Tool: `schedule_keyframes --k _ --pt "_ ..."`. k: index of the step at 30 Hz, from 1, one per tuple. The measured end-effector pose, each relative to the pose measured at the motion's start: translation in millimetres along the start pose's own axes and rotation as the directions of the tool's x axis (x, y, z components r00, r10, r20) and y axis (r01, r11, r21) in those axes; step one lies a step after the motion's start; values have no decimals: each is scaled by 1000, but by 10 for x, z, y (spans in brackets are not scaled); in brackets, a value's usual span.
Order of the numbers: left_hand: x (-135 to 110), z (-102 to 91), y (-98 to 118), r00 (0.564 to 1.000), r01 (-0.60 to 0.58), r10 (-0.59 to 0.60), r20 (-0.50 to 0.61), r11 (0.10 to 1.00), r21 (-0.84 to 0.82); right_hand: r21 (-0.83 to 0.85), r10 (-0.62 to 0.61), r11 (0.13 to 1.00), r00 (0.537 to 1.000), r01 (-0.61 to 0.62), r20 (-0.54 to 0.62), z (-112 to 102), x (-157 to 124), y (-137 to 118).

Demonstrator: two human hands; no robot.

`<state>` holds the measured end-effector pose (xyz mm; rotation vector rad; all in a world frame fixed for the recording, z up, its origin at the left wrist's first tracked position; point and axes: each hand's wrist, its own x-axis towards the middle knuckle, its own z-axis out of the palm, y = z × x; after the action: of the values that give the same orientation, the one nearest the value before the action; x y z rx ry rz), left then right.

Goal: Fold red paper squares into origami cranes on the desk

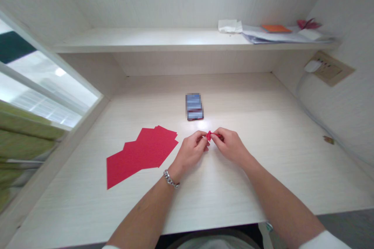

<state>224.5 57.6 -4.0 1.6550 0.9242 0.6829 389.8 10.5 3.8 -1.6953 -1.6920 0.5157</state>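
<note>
Between both hands, just above the desk [228,194], is a small folded piece of red paper [209,136]. My left hand [193,146], with a chain bracelet [171,179] at the wrist, pinches one side of it. The fingers of my right hand [229,144] close on its other side. Much of the folded paper is hidden by fingertips, so its exact shape cannot be made out. Left of my left hand lie several overlapping sheets of red paper [143,149], fanned out flat. Beyond the hands a phone [194,107] rests on the desk, its screen blurred.
A shelf [160,39] runs across the back, bearing papers [251,35], an orange piece [276,28] and a red folded item [309,24] at its right. A cable [312,114] hangs from the wall socket [331,70]. Green curtain [23,136] and a window are at left.
</note>
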Motion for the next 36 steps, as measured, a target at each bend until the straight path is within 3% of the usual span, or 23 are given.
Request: schedule_keyframes --k 3,8,11,15,18,21,23,27,29,32,36 --pt "17 -15 -12 999 39 -39 38 999 -15 -1 3 1000 1000 -3 8 7 2 8" --pt "-7 -28 25 997 -83 79 25 963 255 -2 -8 1000 1000 8 18 13 -6 1" --pt "-14 -42 40 994 -105 94 49 937 333 26 -21 999 999 20 47 4 -9 3" --pt "-4 -71 32 995 -61 37 97 964 259 114 16 993 986 -36 168 -28 -8 30" --pt "0 -73 27 990 -7 -10 144 993 119 292 64 943 945 -162 320 -59 3 65" --pt "3 -57 35 978 69 -52 200 994 -82 489 88 813 897 -316 433 -78 18 84" --pt "5 -47 49 968 127 -62 244 957 -261 626 79 673 879 -395 470 -80 22 73" --pt "-6 -30 94 958 222 -64 280 785 -578 832 8 333 884 -443 467 -63 10 3" --pt "-20 -16 116 959 239 -61 278 701 -672 866 -17 207 883 -456 469 -50 -2 -34" --pt "-41 14 133 964 243 -62 259 607 -757 876 -31 73 877 -477 480 -33 -14 -66" --pt "-54 49 131 968 234 -51 247 548 -803 882 -43 -28 882 -471 470 -15 -19 -69"
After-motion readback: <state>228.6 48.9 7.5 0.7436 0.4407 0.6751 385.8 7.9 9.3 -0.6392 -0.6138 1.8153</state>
